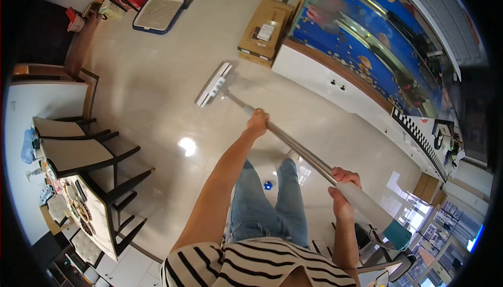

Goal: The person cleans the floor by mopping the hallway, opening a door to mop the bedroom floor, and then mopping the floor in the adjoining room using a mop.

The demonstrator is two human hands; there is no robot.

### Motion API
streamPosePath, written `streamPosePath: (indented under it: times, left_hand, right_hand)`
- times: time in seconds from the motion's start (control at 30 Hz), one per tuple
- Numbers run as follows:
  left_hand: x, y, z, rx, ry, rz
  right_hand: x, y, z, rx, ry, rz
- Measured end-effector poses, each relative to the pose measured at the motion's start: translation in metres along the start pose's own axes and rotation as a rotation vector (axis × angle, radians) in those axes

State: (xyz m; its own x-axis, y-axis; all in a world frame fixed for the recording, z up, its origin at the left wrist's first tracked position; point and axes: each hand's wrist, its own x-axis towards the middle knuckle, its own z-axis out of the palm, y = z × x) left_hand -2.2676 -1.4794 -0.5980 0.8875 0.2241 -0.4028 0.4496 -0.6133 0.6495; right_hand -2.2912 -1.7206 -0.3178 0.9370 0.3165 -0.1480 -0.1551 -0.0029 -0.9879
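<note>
Now | left grip (258,123), right grip (344,188): clasping mop pole (298,145) | aquarium (335,41): orange shapes (365,63) inside | carton (275,12): contents hidden

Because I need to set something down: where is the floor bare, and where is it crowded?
Bare floor lies between the mop head, chairs and shallow tray. It is crowded around the table; a cardboard box stands by the cabinet.

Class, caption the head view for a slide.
Left hand and right hand grip a mop; beyond its flat head, a cardboard box sits on the glossy floor.
</note>
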Motion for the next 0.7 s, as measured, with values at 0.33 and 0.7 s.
streamPosePath:
  times: [0.33, 0.7]
  left_hand:
    - [-0.093, 0.208, 0.214, 0.033, -0.342, 0.530]
    - [-0.123, 0.257, 0.190, -0.019, -0.338, 0.355]
  right_hand:
    - [-0.160, -0.076, -0.262, -0.521, 0.282, 0.089]
    - [-0.155, -0.104, -0.263, -0.597, 0.486, 0.595]
